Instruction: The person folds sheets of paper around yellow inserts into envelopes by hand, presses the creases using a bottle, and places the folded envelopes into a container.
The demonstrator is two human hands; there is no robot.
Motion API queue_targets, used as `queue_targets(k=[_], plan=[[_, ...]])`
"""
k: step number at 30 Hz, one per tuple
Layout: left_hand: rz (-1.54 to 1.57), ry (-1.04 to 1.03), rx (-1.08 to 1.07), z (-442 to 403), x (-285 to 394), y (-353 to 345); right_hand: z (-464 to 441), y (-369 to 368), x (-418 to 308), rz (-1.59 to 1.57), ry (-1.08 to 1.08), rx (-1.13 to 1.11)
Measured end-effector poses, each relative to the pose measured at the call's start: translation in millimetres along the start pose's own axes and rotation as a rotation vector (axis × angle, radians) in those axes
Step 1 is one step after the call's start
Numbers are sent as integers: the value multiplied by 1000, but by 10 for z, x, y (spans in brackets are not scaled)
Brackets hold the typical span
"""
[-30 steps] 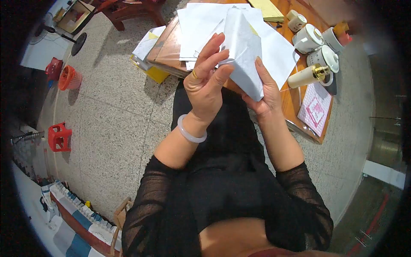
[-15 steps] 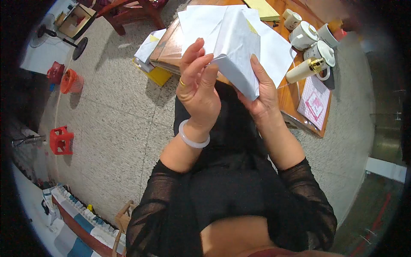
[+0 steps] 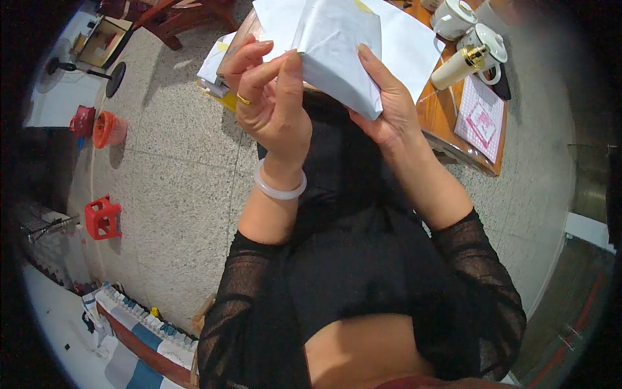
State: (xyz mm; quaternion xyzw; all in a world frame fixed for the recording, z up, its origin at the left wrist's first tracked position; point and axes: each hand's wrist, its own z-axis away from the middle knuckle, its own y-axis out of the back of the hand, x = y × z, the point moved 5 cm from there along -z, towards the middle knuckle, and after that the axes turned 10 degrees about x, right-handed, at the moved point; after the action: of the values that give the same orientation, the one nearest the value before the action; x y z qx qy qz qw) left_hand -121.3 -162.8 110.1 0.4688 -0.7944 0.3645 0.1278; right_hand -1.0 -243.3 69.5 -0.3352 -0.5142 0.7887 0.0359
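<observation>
A block-shaped packet wrapped in white paper (image 3: 340, 58) is held up in front of me at the table's near edge, with creased folds and a yellow patch at its far end. My right hand (image 3: 392, 107) grips its right side, thumb on top and fingers underneath. At the near left corner, the thumb and index finger of my left hand (image 3: 275, 107) pinch the paper edge, while the other fingers curl loosely away. Loose white sheets (image 3: 414, 55) lie on the table beneath and behind the packet.
On the wooden table (image 3: 435, 126), a cream bottle with a gold cap (image 3: 457, 68), lidded mugs (image 3: 483, 47) and a pink checked booklet (image 3: 479, 120) stand or lie to the right. A red stool (image 3: 103, 217), an orange basket (image 3: 110, 129) and a fan (image 3: 115, 79) are at left.
The view has shifted, so the table sits higher in it. Both hands and the packet appear slightly up and left; the left thumb and index finger now press together at the packet's corner.
</observation>
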Motion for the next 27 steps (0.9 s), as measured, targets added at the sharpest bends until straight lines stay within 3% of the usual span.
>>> queue_targets(k=[1,4,5,8,9,12,13,16,17,20,23,25,27], plan=[[-12,-31,-32,-7,-28,-1,-5,9,-1,0,0,-2],[252,220,4,33,-210,28,-31,-1,-17,4,23,-8],[312,261,-91,75,-348,78,-43,-7,-18,6,33,-11],[432,434,18,180,-369,60,-78,-87,-54,-61,35,-44],[278,416,-69,238,-275,43,-114,-74,-46,-69,63,6],[-109,38,-384,469,-226,-31,-199,-110,26,-101,90,87],[-78,16,-341,489,-261,-43,-187,-149,65,-121,60,73],[52,243,-341,409,-322,-60,-79,-282,153,-136,-28,55],[-113,41,-386,370,-278,-34,-70,-311,183,-130,-35,63],[-294,-114,-423,253,-160,-36,-15,-408,206,-141,-25,84],[-192,-75,-289,172,-83,-24,-28,-436,253,-148,-56,25],[94,161,-229,183,-74,-31,-27,-470,285,-156,-126,-50],[382,366,-158,184,-36,-61,-89,-434,305,-79,9,-22]])
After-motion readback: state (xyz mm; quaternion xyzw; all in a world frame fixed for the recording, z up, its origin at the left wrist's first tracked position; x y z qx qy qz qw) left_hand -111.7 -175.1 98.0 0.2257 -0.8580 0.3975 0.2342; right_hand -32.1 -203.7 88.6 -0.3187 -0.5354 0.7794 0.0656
